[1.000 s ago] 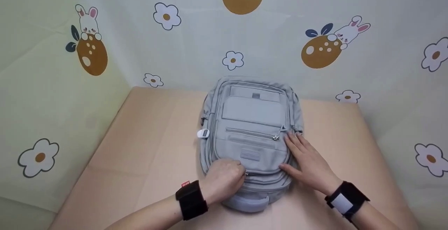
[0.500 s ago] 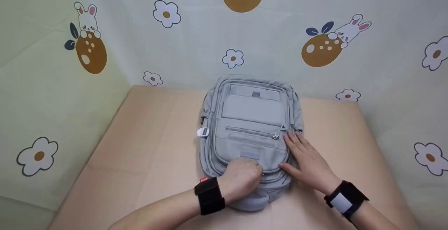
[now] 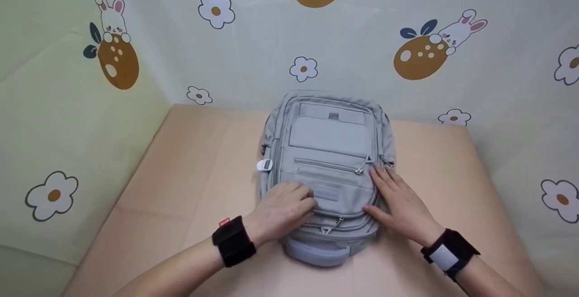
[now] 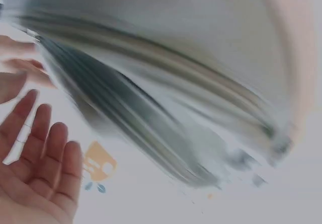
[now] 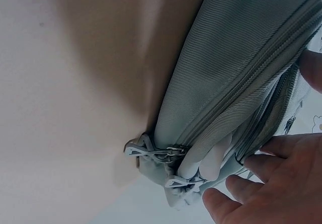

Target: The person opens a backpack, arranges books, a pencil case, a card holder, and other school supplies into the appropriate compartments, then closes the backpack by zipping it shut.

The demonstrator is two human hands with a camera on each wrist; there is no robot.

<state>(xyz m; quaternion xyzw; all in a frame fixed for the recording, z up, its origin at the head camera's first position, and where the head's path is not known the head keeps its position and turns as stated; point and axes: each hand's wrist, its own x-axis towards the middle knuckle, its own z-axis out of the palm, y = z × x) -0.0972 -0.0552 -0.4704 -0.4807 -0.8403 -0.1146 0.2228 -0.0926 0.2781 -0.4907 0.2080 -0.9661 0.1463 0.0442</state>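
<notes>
A grey backpack [image 3: 329,136] lies front side up on the table, its padded top handle [image 3: 319,254] nearest me. My left hand [image 3: 285,206] is over the front pocket's lower left edge. Its fingers [image 4: 43,143] are loosely extended with nothing between them in the left wrist view, where the bag is blurred. A zipper pull [image 3: 326,230] hangs free at the pocket's near edge, right of that hand. My right hand [image 3: 405,206] rests on the bag's right edge with straight, spread fingers. Beside them, the right wrist view shows zipper teeth [image 5: 284,95] along a side opening.
The table [image 3: 199,161] has a peach-coloured cover. Behind it hangs a pale curtain [image 3: 253,44] printed with rabbits and flowers. A round white tag [image 3: 264,165] sits on the bag's left side. Two more zipper pulls [image 5: 183,182] dangle at the bag's far right side.
My left hand gripped at the pocket's near edge and moved right, then let go and drew back left, uncovering the zipper pull. My right hand stays on the bag. The head view tilts slightly down.
</notes>
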